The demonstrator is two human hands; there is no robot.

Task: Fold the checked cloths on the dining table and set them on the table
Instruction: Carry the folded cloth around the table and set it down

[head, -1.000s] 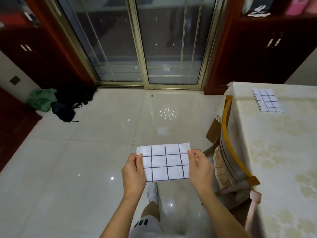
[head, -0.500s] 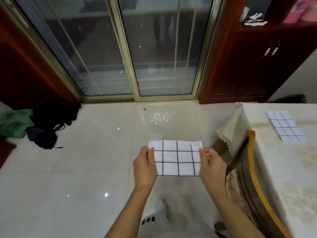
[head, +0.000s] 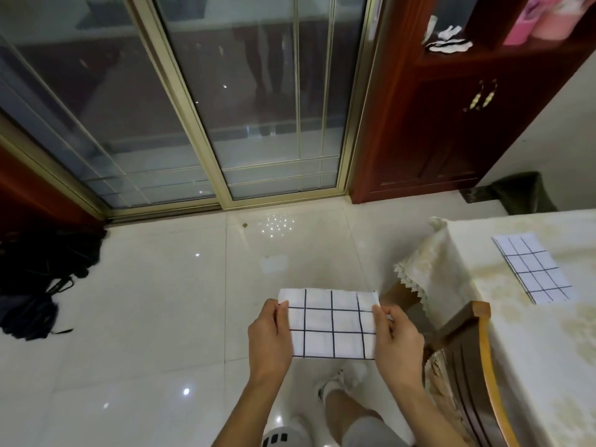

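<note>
A folded white cloth with dark checks is held flat in the air over the tiled floor, in front of me. My left hand pinches its left edge and my right hand pinches its right edge. A second folded checked cloth lies on the dining table, which is covered with a cream cloth and stands to my right.
A wooden chair stands tucked against the table's near side, right of my hands. Sliding glass doors fill the back wall, with a dark red cabinet to their right. Black bags lie on the floor at the left.
The view has swung right and up, bringing more of the table and its cloth into sight. Both hands keep holding the folded cloth by its side edges.
</note>
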